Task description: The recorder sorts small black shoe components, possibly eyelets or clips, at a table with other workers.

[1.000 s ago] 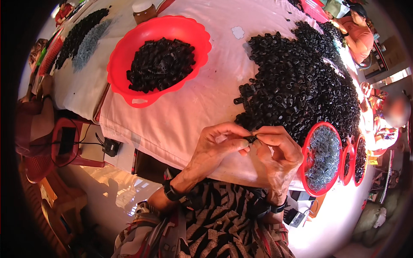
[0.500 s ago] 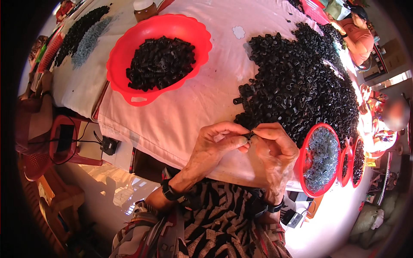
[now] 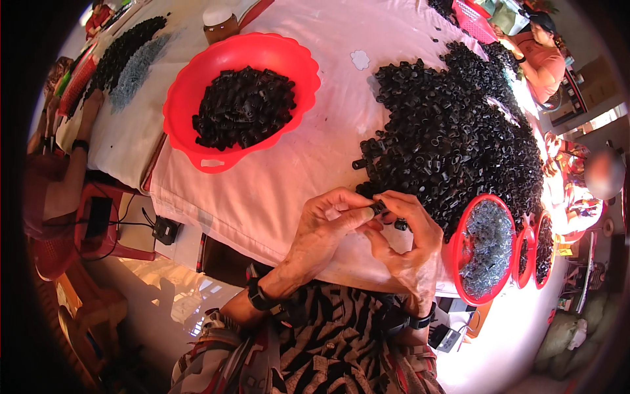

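Showing just off the near left edge of the black heap point(image 3: 453, 138) is a small black piece point(image 3: 378, 207). It looks light and stiff, probably smooth plastic, so perhaps slippery yet not easily broken; its outer sides seem the best hold, using fingertips. The left hand point(image 3: 328, 223) pinches it between thumb and index finger, nearly closed. The right hand point(image 3: 417, 236), in front of the heap, is curved, index fingertip at the piece, a rounded gap below; whether it also grips, I cannot tell. Another dark piece point(image 3: 401, 224) shows beside its fingers, held or lying unclear.
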Action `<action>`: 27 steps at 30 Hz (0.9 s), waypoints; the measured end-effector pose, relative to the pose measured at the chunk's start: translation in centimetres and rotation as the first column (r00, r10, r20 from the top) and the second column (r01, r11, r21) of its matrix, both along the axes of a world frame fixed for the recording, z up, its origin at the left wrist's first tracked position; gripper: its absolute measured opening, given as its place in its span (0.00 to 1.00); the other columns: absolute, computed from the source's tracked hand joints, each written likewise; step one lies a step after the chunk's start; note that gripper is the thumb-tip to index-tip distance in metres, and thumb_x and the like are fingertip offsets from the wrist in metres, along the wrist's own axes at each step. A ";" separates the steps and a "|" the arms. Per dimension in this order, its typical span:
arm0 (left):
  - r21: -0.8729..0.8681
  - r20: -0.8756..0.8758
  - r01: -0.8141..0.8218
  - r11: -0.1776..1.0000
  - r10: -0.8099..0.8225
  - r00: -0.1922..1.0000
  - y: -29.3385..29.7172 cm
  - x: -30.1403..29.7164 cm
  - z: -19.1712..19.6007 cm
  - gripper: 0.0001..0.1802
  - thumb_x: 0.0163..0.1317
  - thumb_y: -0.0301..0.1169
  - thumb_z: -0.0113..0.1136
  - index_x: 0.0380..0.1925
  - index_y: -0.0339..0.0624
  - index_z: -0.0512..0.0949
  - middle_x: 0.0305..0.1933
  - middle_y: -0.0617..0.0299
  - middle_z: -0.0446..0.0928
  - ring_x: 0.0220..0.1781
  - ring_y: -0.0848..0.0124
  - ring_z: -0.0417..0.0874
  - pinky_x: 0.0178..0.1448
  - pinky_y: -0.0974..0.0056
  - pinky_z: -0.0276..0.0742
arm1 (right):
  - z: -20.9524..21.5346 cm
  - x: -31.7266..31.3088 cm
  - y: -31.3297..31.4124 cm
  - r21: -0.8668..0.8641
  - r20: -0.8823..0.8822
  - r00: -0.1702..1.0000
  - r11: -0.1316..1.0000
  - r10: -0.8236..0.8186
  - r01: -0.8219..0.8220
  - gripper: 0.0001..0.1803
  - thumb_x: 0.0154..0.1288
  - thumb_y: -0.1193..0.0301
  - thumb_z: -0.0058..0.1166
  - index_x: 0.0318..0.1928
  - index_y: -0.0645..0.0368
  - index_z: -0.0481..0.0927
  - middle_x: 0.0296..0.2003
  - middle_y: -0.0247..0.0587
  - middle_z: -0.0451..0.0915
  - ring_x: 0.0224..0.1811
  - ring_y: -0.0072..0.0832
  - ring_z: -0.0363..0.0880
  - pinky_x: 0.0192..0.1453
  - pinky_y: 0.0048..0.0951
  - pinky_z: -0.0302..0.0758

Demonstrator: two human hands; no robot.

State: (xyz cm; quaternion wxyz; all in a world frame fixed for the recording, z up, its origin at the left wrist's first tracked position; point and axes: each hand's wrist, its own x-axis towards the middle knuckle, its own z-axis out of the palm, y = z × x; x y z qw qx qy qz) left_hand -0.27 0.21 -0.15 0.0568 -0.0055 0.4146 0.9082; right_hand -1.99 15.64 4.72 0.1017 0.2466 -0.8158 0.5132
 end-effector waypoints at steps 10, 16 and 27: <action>0.085 0.089 0.040 0.996 -0.047 0.995 0.0 -0.1 0.4 0.04 0.69 0.22 0.57 0.41 0.34 0.79 0.40 0.52 0.84 0.44 0.61 0.88 0.52 0.57 0.85 | -2.2 0.2 -1.3 0.124 -0.269 0.955 0.978 -0.128 0.166 0.23 0.48 0.83 0.66 0.48 0.65 0.76 0.45 0.53 0.80 0.40 0.46 0.82 0.42 0.38 0.82; 0.038 0.106 -0.005 0.999 0.000 0.994 0.2 -0.1 0.2 0.03 0.69 0.23 0.57 0.37 0.34 0.78 0.35 0.57 0.82 0.37 0.70 0.85 0.48 0.64 0.84 | -3.0 -0.2 -1.6 0.182 -0.448 0.890 0.966 -0.085 0.184 0.22 0.47 0.83 0.66 0.46 0.68 0.77 0.42 0.51 0.80 0.37 0.45 0.82 0.38 0.36 0.82; 0.219 0.140 -0.047 0.975 0.016 0.990 0.4 -0.3 0.5 0.05 0.70 0.26 0.56 0.38 0.34 0.78 0.35 0.57 0.82 0.40 0.65 0.86 0.47 0.63 0.84 | -3.3 -0.6 -1.9 0.024 -0.310 0.934 0.981 -0.177 0.194 0.19 0.49 0.83 0.65 0.45 0.65 0.77 0.42 0.50 0.82 0.34 0.39 0.84 0.36 0.32 0.83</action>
